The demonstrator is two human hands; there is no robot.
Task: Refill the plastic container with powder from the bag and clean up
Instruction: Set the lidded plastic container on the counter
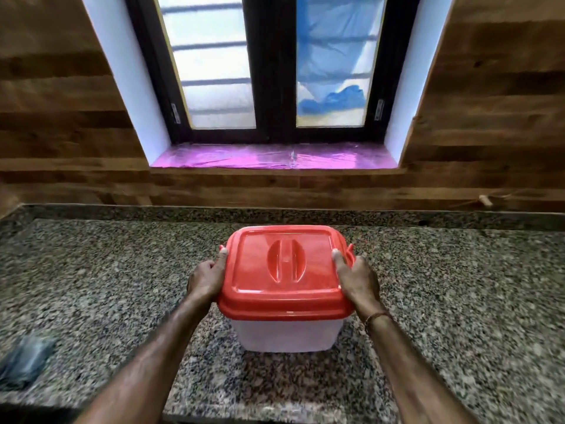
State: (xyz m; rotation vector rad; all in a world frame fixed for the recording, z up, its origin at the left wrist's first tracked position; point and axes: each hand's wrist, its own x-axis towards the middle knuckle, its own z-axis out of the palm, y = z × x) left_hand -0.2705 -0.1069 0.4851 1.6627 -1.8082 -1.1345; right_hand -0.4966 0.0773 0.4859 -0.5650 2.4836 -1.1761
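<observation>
A translucent white plastic container (287,335) with a red lid (284,270) stands on the speckled granite counter (107,286) in the middle of the view. The lid sits closed on top, with a moulded handle in its centre. My left hand (208,276) grips the lid's left edge, thumb on top. On the right edge, my right hand (356,280) holds the lid the same way, beside a red side clip. No powder bag is in view.
A dark grey cloth (24,362) lies at the counter's left front edge. Behind the counter rises a wood-panelled wall with a dark-framed window (275,71) and a pink-lined sill (275,159). A small peg (485,200) sticks out of the wall at right.
</observation>
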